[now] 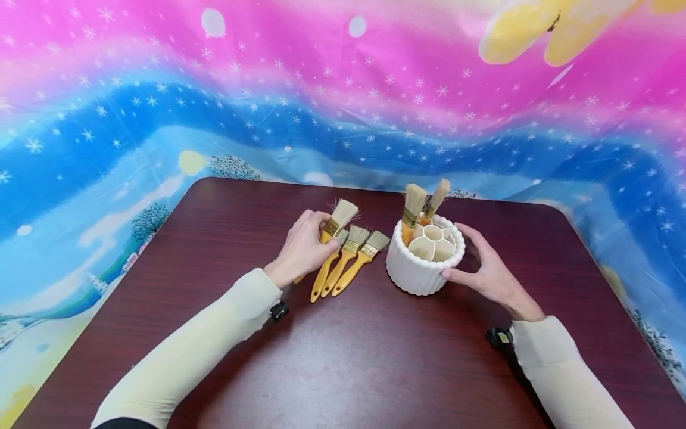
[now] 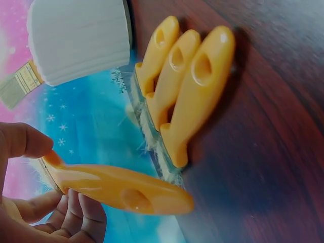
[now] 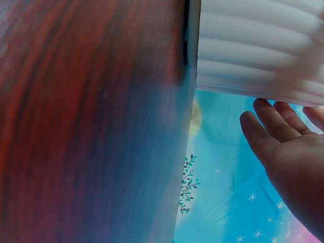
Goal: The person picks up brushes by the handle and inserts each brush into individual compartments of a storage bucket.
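Pink and blue cloth (image 1: 321, 89) sweeps up beyond both hands, snowflakes all over it, apparently hung there as a backdrop. Below the hands we've got the bench (image 1: 332, 369), dark reddish wood grain, a flat footing for everything. Two pale sleeves (image 1: 198, 345) reach in, and between the hands stands the white pot (image 1: 418, 274), upright and ribbed, right beside the right hand. Inside, dividers fan out around a round middle slot, presumably to keep handles standing apart.

Now the right hand (image 1: 490, 274): spread wide, thumb on the near side, fingers on the far side, tips against the wall rather than wrapped tight. Looks like a steadying touch, so the pot won't slide. Over to the left hand (image 1: 304, 243), and it's got one! Thumb and fingers pinch a brush (image 1: 334, 223) by its neck, bristles up, a good spot, I'd say, for controlling the tilt.

Just right of that hand, three brushes (image 1: 344, 262) lie side by side on the bench, handles toward the person, likely for an easy pick. Left of the right hand, two brushes (image 1: 412, 208) stand in the pot, bristles up, perhaps to keep them uncrushed. And tiniest of all, hanging holes (image 2: 203, 70) in the handle ends nearest the left hand.
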Tool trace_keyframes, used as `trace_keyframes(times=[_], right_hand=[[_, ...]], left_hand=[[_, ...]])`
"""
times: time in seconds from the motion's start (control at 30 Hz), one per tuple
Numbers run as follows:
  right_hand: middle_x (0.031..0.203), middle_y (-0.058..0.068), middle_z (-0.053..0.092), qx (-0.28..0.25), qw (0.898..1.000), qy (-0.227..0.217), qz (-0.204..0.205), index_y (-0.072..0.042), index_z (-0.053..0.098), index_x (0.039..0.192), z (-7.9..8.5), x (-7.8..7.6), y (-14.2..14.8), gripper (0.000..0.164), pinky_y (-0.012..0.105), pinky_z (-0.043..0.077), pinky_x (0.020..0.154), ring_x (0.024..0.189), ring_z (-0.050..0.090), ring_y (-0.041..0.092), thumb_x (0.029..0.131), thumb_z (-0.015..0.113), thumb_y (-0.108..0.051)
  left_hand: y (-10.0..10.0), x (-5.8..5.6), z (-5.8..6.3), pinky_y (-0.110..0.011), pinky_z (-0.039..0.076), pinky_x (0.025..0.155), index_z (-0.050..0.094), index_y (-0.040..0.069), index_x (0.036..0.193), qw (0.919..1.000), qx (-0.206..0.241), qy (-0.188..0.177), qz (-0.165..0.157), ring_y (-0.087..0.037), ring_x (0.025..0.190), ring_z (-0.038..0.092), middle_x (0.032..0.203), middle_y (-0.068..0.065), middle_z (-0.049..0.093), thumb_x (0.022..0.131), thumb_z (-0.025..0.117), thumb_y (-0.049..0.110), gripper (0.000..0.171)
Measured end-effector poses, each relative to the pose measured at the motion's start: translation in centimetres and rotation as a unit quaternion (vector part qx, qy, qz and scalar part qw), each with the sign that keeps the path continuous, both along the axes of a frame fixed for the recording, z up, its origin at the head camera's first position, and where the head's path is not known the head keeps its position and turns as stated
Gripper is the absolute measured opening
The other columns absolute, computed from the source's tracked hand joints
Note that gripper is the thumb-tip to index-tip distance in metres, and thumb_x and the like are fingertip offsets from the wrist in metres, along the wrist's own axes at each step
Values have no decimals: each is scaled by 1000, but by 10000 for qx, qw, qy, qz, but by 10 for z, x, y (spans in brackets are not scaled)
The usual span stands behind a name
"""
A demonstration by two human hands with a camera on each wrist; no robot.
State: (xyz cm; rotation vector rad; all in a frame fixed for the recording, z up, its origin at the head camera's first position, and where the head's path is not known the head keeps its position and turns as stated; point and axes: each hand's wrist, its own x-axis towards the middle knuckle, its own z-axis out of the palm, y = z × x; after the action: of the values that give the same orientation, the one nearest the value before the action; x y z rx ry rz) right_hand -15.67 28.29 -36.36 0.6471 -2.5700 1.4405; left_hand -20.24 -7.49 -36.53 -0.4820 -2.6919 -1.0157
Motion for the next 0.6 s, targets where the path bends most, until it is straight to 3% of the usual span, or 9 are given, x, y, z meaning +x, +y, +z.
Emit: trace_keyframes(times=[0.6], right_hand=[[137,21,43,-22,10000,9,18,4,29,144,0,0,1,88,10,38,91,113,49,0,71,78,5]], left_hand=[[12,-1,9,-29,42,67,60,5,115,9989,388,142,-217,-16,76,49,94,-3,55,77,66,17,40]])
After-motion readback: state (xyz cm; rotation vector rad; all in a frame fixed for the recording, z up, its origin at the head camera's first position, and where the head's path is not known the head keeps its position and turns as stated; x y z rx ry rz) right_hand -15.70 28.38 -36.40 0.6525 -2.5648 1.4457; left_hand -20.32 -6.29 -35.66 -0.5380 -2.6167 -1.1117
